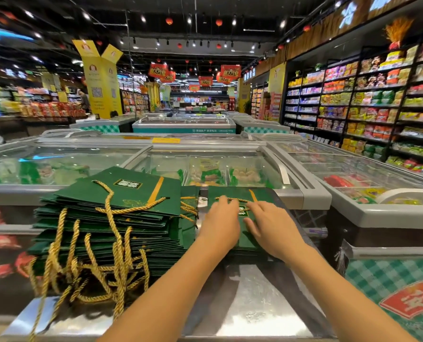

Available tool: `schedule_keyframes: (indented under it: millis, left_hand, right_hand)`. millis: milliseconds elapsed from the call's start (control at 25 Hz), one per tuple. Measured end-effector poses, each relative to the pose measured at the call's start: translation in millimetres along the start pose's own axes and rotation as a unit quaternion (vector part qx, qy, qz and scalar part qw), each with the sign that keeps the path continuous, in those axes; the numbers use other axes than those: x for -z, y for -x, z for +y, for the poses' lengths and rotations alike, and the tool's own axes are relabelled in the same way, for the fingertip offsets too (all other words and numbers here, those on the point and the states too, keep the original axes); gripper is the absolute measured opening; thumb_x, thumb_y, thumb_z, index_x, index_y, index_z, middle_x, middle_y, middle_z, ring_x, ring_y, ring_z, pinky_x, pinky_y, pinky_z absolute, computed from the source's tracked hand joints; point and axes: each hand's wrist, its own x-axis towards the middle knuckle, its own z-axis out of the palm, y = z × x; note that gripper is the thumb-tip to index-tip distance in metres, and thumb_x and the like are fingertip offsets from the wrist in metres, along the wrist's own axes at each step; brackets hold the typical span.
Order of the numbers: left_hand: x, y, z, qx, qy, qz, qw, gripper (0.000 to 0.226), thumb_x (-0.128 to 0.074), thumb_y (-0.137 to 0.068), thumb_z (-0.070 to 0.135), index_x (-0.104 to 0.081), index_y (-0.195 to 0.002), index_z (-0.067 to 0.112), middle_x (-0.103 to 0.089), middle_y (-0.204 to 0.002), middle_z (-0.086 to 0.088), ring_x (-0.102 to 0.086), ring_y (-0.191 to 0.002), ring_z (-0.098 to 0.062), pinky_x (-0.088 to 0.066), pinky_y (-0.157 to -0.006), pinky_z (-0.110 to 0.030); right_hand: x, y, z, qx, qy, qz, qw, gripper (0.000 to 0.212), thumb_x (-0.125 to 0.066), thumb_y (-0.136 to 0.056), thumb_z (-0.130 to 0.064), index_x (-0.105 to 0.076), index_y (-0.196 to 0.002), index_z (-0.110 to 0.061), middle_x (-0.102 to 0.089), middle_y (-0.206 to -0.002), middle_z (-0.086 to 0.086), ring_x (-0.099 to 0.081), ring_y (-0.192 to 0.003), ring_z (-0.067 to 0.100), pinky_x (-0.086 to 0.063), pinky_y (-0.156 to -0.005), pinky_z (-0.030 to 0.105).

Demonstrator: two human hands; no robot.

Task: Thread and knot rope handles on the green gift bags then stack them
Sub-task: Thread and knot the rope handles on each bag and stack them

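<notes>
Steel desk (242, 304) lies nearest. At one o'clock the left hand (221, 218) pinches the gold rope (240, 200) on a flat green bag (267, 193); the right hand (267, 225), released, presses it. Threading seems underway. Next comes knotting, then stacking on the finished pile (111, 218) at ten o'clock.

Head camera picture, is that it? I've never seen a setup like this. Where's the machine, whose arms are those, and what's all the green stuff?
There is no machine here: a person wears one wide camera on the head, looking forward and down, so the two bare arms are their own. The left hand and right hand lie on a flat green gift bag, at a gold rope across its top; whether the fingers pinch that rope is too blurred to tell. To the left sits a tall stack of green bags with gold rope handles hanging down. All of it rests on a metal top, with glass-lidded shop freezers behind.
</notes>
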Motion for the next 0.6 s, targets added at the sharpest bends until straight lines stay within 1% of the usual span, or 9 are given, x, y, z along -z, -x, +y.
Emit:
schedule_keyframes:
  millis: [80,160,240,320,400,480,520,560,600]
  left_hand:
    - [39,17,5,-0.049,0.046,0.075,0.995,0.025,-0.047,-0.101,0.020,-0.057,-0.124,0.017,-0.057,-0.120,-0.004,-0.058,-0.108,-0.025,-0.051,-0.088,-0.043]
    - [82,36,-3,-0.067,0.040,0.142,0.987,0.022,-0.049,-0.100,0.025,-0.063,-0.117,0.021,-0.063,-0.112,0.002,-0.061,-0.101,-0.019,-0.053,-0.085,-0.041]
    - [124,51,-30,-0.033,0.019,0.169,0.985,0.022,-0.051,-0.099,0.028,-0.066,-0.114,0.023,-0.067,-0.111,0.004,-0.062,-0.101,-0.019,-0.053,-0.085,-0.040]
    - [155,63,-71,0.032,-0.007,0.172,0.985,0.022,-0.052,-0.098,0.031,-0.067,-0.113,0.023,-0.069,-0.112,0.004,-0.063,-0.101,-0.021,-0.054,-0.085,-0.041]
    - [174,78,-114,0.102,-0.056,0.170,0.979,0.024,-0.053,-0.098,0.035,-0.066,-0.113,0.022,-0.069,-0.113,0.002,-0.063,-0.102,-0.024,-0.053,-0.086,-0.042]
    - [184,92,-149,0.177,-0.136,0.167,0.960,0.031,-0.054,-0.097,0.045,-0.066,-0.110,0.020,-0.067,-0.112,-0.002,-0.059,-0.109,-0.028,-0.047,-0.094,-0.045]
    - [186,98,-161,0.219,-0.173,0.151,0.948,0.037,-0.052,-0.096,0.052,-0.065,-0.104,0.018,-0.065,-0.110,-0.005,-0.056,-0.112,-0.031,-0.042,-0.098,-0.047]
    - [188,102,-170,0.260,-0.191,0.127,0.938,0.043,-0.050,-0.095,0.057,-0.063,-0.095,0.016,-0.063,-0.106,-0.007,-0.053,-0.114,-0.033,-0.038,-0.101,-0.049]
    - [188,106,-177,0.287,-0.185,0.108,0.934,0.048,-0.048,-0.094,0.061,-0.061,-0.086,0.016,-0.061,-0.101,-0.008,-0.051,-0.115,-0.035,-0.035,-0.104,-0.051]
  right_hand:
    - [20,-5,-24,-0.010,-0.138,0.072,0.988,0.026,-0.051,-0.103,-0.030,-0.063,-0.123,-0.020,-0.068,-0.112,0.002,-0.063,-0.101,0.023,-0.050,-0.082,0.042]
    - [43,-11,-55,-0.029,-0.289,0.078,0.954,0.014,-0.054,-0.100,-0.027,-0.067,-0.096,-0.022,-0.069,-0.086,-0.005,-0.062,-0.079,0.011,-0.045,-0.070,0.034]
    - [60,-17,-88,-0.041,-0.355,0.036,0.933,0.028,-0.056,-0.100,-0.034,-0.068,-0.081,-0.017,-0.067,-0.068,-0.005,-0.059,-0.064,0.006,-0.044,-0.063,0.030]
    - [67,-21,-116,-0.048,-0.404,-0.035,0.913,0.046,-0.055,-0.100,-0.047,-0.071,-0.083,-0.007,-0.070,-0.070,0.008,-0.061,-0.060,0.013,-0.053,-0.069,0.034]
    - [65,-25,-137,-0.069,-0.441,-0.086,0.891,0.064,-0.055,-0.096,-0.059,-0.069,-0.088,0.002,-0.072,-0.076,0.018,-0.061,-0.058,0.018,-0.055,-0.069,0.039]
    - [58,-29,-150,-0.103,-0.436,-0.092,0.889,0.074,-0.058,-0.089,-0.069,-0.061,-0.077,0.005,-0.061,-0.068,0.018,-0.051,-0.056,0.020,-0.044,-0.062,0.034]
    - [56,-30,-154,-0.120,-0.431,-0.088,0.890,0.073,-0.060,-0.086,-0.072,-0.057,-0.071,0.000,-0.053,-0.067,0.017,-0.045,-0.057,0.019,-0.039,-0.062,0.032]
    - [55,-29,-157,-0.135,-0.436,-0.088,0.885,0.071,-0.063,-0.083,-0.072,-0.056,-0.069,-0.003,-0.049,-0.069,0.021,-0.041,-0.059,0.019,-0.035,-0.063,0.033]
    - [55,-28,-159,-0.154,-0.453,-0.090,0.873,0.071,-0.067,-0.081,-0.070,-0.063,-0.073,0.001,-0.051,-0.075,0.030,-0.040,-0.063,0.019,-0.035,-0.065,0.033]
